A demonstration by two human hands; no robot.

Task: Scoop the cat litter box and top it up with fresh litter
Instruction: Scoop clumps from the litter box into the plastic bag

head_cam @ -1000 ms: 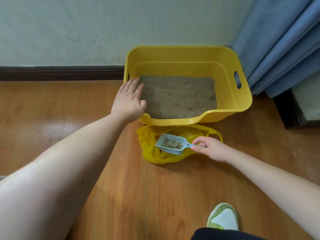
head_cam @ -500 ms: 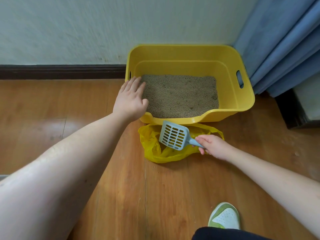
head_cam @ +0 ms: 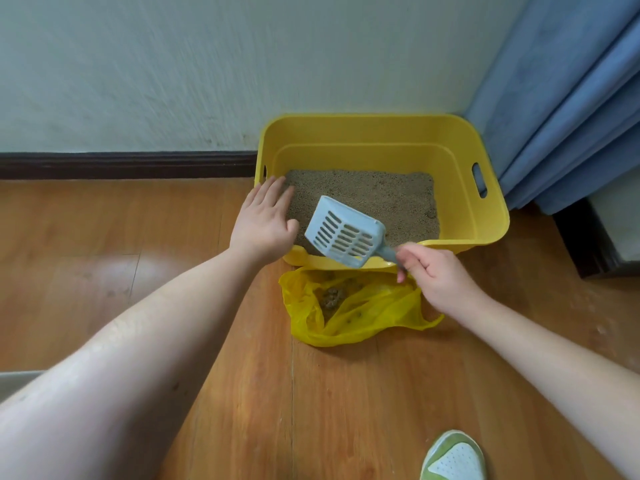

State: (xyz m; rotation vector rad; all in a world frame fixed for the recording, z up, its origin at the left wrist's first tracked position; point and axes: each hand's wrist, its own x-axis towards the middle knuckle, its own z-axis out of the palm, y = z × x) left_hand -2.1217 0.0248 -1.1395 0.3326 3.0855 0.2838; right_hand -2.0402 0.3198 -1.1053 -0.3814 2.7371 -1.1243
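A yellow litter box (head_cam: pixel 491 216) stands on the wood floor against the wall, with a flat layer of grey-brown litter (head_cam: pixel 374 192) inside. My left hand (head_cam: pixel 265 220) rests on the box's front left corner with its fingers straight. My right hand (head_cam: pixel 436 275) grips the handle of a pale blue slotted scoop (head_cam: pixel 343 233). The scoop looks empty and is raised over the box's low front lip, tilted toward the litter. In front of the box lies an open yellow plastic bag (head_cam: pixel 349 310) with clumps inside.
A blue curtain (head_cam: pixel 571 98) hangs at the right, close to the box. A dark furniture base (head_cam: pixel 585 237) stands behind the curtain's foot. My green and white shoe (head_cam: pixel 453 457) is at the bottom right. A dark skirting board (head_cam: pixel 128 164) runs along the wall.
The scoop held clumps over the bag, tipped them out, and has now been lifted up and forward over the litter box. My left hand has stayed on the corner.
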